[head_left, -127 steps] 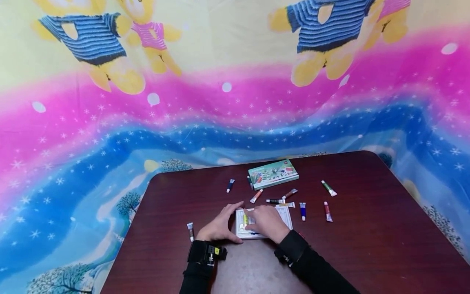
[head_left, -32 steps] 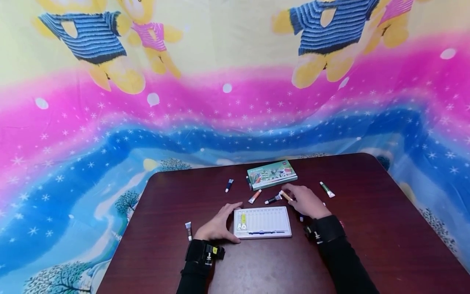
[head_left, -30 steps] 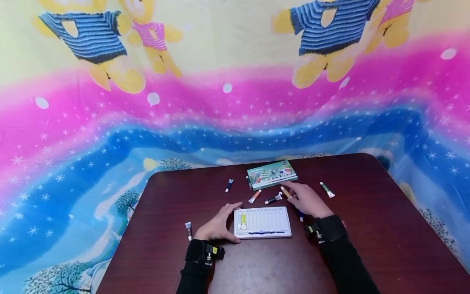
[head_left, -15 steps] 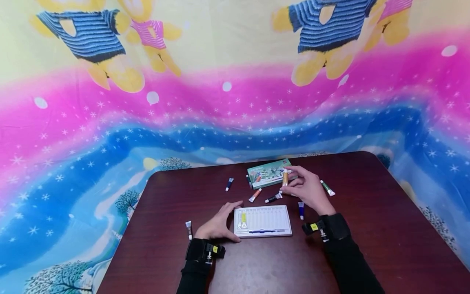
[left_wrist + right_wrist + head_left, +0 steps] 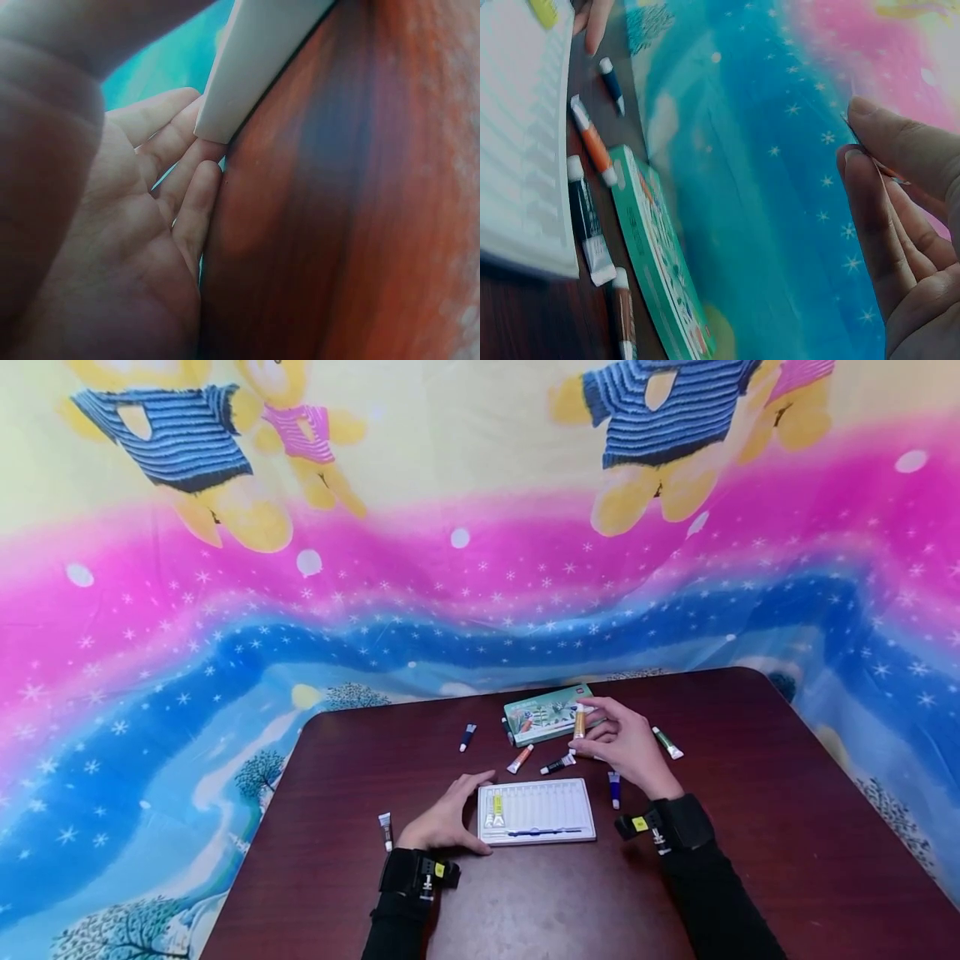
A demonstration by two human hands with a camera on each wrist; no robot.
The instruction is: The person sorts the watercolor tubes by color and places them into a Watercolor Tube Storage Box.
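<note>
My right hand (image 5: 626, 747) pinches an ochre paint tube (image 5: 580, 723) between thumb and fingers, above the table, white cap uppermost. In the right wrist view the fingers (image 5: 874, 217) hide most of that tube. At the left end of a white plastic tray (image 5: 588, 814), my left hand (image 5: 447, 817) rests with thumb and fingers spread around its edge. The left wrist view has its fairly straight fingers (image 5: 196, 202) beside the tray's corner (image 5: 232, 90). Inside the tray, a white tube (image 5: 490, 810) and a yellow tube (image 5: 498, 810) lie side by side, above a blue-handled paintbrush (image 5: 543, 832).
Behind the tray lie an orange tube (image 5: 521, 758), a black tube (image 5: 558, 765) and a brown tube (image 5: 624, 315). A green paint box (image 5: 536, 714) is near the far edge. Blue (image 5: 615, 790), green (image 5: 667, 742), dark blue (image 5: 468, 737) and dark brown (image 5: 386, 831) tubes are scattered around.
My right hand went from the tray to the tubes behind it, took the ochre tube and raised it upright. Over the last half second it barely moves. My left hand stays at the tray.
</note>
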